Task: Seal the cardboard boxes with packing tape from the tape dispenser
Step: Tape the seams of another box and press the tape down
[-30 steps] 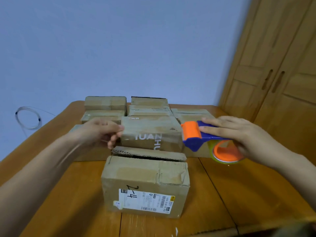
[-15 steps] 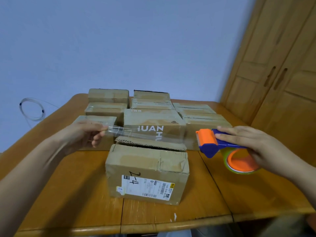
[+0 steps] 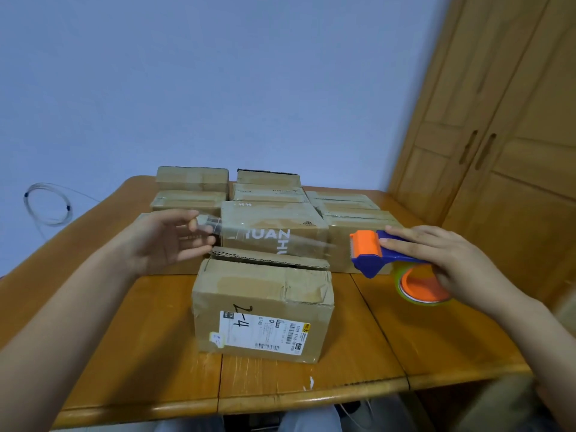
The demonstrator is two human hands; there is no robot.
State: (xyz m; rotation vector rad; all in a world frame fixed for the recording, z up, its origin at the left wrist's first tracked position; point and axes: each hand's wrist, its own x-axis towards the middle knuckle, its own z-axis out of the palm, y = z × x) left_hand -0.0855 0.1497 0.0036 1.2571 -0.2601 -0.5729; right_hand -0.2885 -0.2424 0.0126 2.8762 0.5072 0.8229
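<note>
A cardboard box (image 3: 265, 307) with a white shipping label and "2-4" written on it stands at the table's near middle, one corrugated flap lying loose along its back edge. My right hand (image 3: 436, 263) grips a blue and orange tape dispenser (image 3: 374, 254) to the right of and above the box. A clear strip of tape (image 3: 268, 236) stretches level from the dispenser leftward above the box. My left hand (image 3: 168, 241) pinches the strip's free end between thumb and fingertips, the other fingers spread.
Several more cardboard boxes (image 3: 274, 226) are stacked in rows behind the near box, one printed "HUAN". The wooden table (image 3: 420, 338) has a seam down its middle. A wooden wardrobe (image 3: 498, 151) stands at right; a coiled cable (image 3: 46, 204) hangs at left.
The tape strip was pulled out from the dispenser: my hands moved apart, the right hand with the dispenser going right, the left hand drawing the free end left.
</note>
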